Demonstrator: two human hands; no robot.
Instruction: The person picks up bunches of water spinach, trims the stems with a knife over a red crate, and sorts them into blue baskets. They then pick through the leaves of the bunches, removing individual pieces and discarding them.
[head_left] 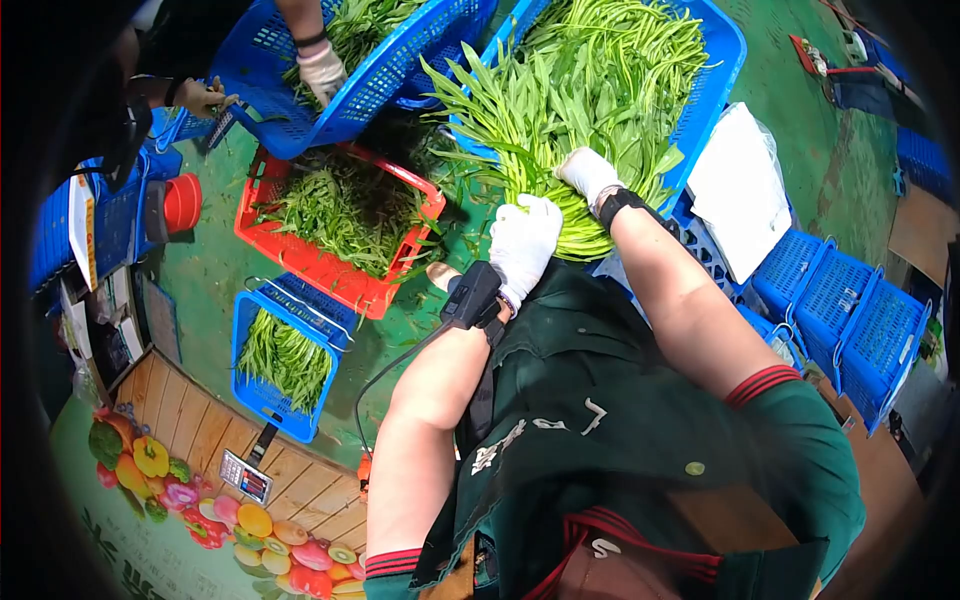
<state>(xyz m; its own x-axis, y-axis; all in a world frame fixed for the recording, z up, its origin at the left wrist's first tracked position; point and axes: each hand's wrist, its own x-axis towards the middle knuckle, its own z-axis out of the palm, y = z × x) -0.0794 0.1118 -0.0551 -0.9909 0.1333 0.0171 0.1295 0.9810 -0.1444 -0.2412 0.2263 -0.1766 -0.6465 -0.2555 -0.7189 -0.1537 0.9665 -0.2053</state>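
My left hand (525, 245), in a white glove, is closed round the stems of a bunch of water spinach (520, 160) at the near edge of a large blue crate (728, 70). Just to its right, my right hand (588, 176), also gloved, has its fingers curled into the same greens; part of the fingers is hidden. Leaves of the bunch point away from me and to the left, while bent green stems (582, 235) bulge out below the right hand. More long-leaved greens fill the crate behind both hands.
A co-worker's gloved hand (322, 72) reaches into a tilted blue basket (385, 85) at upper left. Below it stand a red basket (270, 240) of loose leaves and a blue basket (290, 424) of greens on a scale (246, 476). Blue crates (840, 310) stand right.
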